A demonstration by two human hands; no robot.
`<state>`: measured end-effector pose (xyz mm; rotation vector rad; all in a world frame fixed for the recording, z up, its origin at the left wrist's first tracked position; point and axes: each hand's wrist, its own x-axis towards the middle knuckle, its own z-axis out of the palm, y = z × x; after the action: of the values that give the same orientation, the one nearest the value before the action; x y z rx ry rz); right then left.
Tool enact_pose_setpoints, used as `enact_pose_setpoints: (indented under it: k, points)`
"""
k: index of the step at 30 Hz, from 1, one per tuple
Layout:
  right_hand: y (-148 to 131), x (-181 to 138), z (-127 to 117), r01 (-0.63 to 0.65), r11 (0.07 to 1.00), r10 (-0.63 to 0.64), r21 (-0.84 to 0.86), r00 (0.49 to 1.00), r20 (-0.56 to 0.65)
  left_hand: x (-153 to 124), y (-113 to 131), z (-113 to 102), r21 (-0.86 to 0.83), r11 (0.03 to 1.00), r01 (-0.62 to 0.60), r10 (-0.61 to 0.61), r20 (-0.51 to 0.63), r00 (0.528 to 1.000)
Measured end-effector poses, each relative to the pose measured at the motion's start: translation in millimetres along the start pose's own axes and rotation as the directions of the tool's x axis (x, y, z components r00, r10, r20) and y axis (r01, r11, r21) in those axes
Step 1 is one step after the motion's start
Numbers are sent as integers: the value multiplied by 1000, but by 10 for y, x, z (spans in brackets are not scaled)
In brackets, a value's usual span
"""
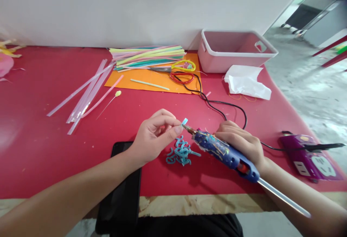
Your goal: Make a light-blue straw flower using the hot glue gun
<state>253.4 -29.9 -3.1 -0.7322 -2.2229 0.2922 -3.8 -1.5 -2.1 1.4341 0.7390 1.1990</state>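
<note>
Between the thumb and forefinger of my left hand [158,136] is pinched a small light-blue strip [184,121], perhaps a bit of pipe cleaner. My right hand [242,141] grips a blue hot glue gun [219,148], its nozzle [188,128] pointing left and touching or nearly touching the strip. A clear glue stick [284,198] sticks out of the gun's back end. Below the nozzle, a small heap of curled light-blue pipe cleaner pieces [182,153] lies on the red table [81,164].
Behind are pipe cleaners [149,57] and scissors [162,69] on an orange sheet [179,88], and a pink bin [230,61]. Glue sticks [88,99] lie left. A black cord [217,102] crosses to a purple power strip [311,157]. A black phone [119,201] overhangs the front edge.
</note>
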Motion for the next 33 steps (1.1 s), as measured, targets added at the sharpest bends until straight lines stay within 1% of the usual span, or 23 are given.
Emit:
enact_pose_setpoints:
  k: [3,9,16,22,29,33]
  points:
    - [11,-24,-16,-50,999,50,-4,998,-36,-1,-2,3,-11,1000,5,-5,-6,1000]
    - [29,-39,-24,-103,993,102,-50,995,-19,0,12,8,2,1000,14,-14,-11,1000]
    - [30,-34,-15,-97,995,97,-40,995,-3,4,27,1,27,999,20,-21,7,1000]
    - [28,-47,-2,-68,997,68,-21,998,14,5,16,-8,45,999,-6,6,11,1000]
    - [-16,29,-3,-27,1000,26,5,998,60,2,-22,-8,11,1000,22,-22,13,1000]
    - [-6,-15,-1,-41,999,41,20,999,20,2,-18,-10,5,1000,11,-11,14,1000]
